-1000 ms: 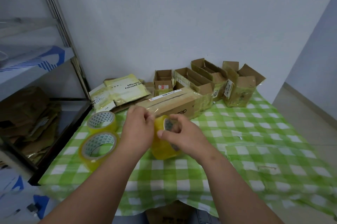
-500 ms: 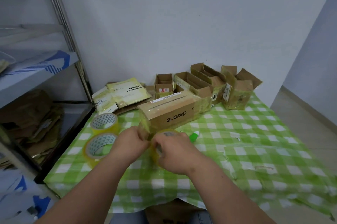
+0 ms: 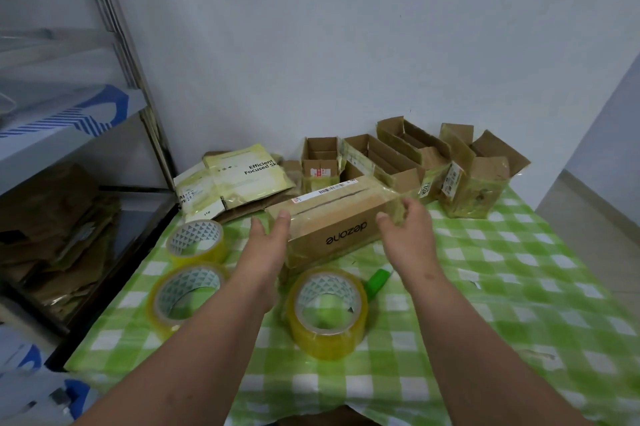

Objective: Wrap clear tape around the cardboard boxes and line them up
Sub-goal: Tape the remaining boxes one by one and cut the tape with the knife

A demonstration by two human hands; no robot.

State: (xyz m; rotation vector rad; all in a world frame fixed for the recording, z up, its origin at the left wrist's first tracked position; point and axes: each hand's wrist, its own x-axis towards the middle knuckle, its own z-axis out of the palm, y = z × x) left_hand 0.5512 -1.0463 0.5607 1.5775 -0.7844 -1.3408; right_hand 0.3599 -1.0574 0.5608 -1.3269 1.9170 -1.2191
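A closed, tape-wrapped cardboard box (image 3: 332,221) printed "dezone" lies on the green checked tablecloth (image 3: 485,287). My left hand (image 3: 268,242) reaches toward its left end, fingers straight, fingertips at the box's corner. My right hand (image 3: 405,231) hovers at its right end, fingers relaxed and empty. A roll of clear yellowish tape (image 3: 327,313) lies flat on the cloth in front of the box, between my forearms. Two more tape rolls (image 3: 188,294) (image 3: 197,242) lie to the left.
Several open cardboard boxes (image 3: 478,176) stand in a row along the back wall. Flattened cartons and white mailers (image 3: 242,176) lie at the back left. A green cutter (image 3: 377,281) lies beside the near tape roll. A metal shelf (image 3: 86,148) stands at the left.
Both hands let go of the tape roll, which now lies flat on the cloth. They moved forward and apart to the two ends of the closed box.
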